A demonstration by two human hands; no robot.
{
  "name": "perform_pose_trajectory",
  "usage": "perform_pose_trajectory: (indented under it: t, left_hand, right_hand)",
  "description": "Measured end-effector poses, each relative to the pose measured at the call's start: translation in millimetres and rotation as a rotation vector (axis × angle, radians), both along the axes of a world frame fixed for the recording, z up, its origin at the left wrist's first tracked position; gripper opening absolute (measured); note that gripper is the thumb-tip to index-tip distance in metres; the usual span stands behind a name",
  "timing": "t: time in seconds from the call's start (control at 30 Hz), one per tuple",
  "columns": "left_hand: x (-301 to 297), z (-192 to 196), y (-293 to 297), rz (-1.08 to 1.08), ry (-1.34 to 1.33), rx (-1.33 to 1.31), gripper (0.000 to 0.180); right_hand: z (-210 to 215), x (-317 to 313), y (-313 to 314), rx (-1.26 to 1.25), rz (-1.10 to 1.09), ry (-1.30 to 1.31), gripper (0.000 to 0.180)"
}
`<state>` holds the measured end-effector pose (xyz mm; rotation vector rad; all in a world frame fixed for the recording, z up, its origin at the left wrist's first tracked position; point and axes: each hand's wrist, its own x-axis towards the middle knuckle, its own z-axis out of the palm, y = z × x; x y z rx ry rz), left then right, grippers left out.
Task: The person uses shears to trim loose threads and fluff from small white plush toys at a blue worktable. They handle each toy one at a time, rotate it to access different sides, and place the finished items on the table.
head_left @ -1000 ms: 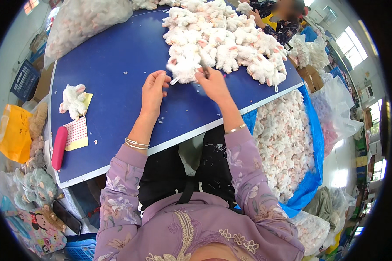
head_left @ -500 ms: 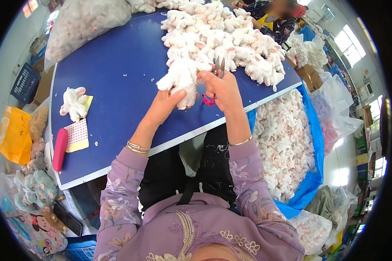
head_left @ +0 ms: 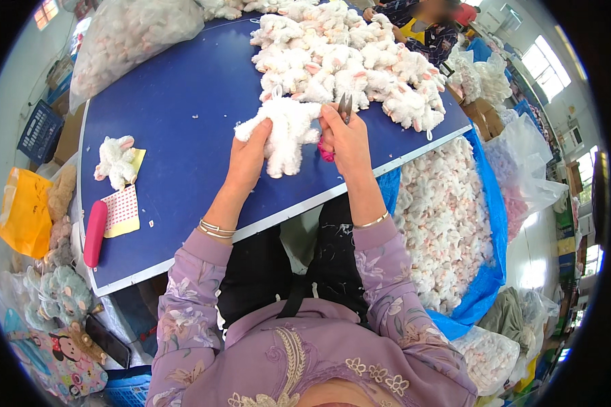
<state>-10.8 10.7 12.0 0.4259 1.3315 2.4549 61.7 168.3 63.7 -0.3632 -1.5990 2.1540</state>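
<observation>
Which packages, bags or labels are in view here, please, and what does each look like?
Clear plastic bag: table's far left corner, bulging, full of white plush.
Yellow bag: left of table, flat, plain.
Red-dotted card: table's left edge, rectangular, white and yellow.
Clear bag: floor, lower right, white-pink filling.

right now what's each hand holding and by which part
The left hand grips a white plush toy by its left side. The right hand steadies the toy's right edge while holding small pink-handled snips by the handle, blades up.
</observation>
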Motion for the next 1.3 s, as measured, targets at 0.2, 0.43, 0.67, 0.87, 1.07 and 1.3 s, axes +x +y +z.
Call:
perform_pose_trajectory:
  t: [0.2,0.43,0.67,0.87,1.07,1.3]
  left_hand:
    - [2,5,-1,0.189,0.093,-0.132,0.031]
    - [10,13,-1,0.238,0.222,-0.210,0.029]
    - [11,8,-1,0.233,0.299,-0.219,0.024]
    - [11,6,0,0.262,0.274,-0.143,0.024]
    - [13,10,-2,0.216,0.238,-0.132,0.027]
    - [13,10,-1,0.171,0.178,-0.120,0.028]
  right_hand:
    - [-10,21,-32,0.506,-0.176,0.126,0.012]
    - [-16,16,-52,0.716,-0.071,0.046,0.028]
    - [-14,17,-60,0.671,-0.149,0.114,0.023]
    - [-16,17,-57,0.827,-0.149,0.172,0.013]
    - [-12,22,-46,0.220,0.107,0.043,0.015]
    - [-25,25,-31,-0.083,0.309,0.086,0.020]
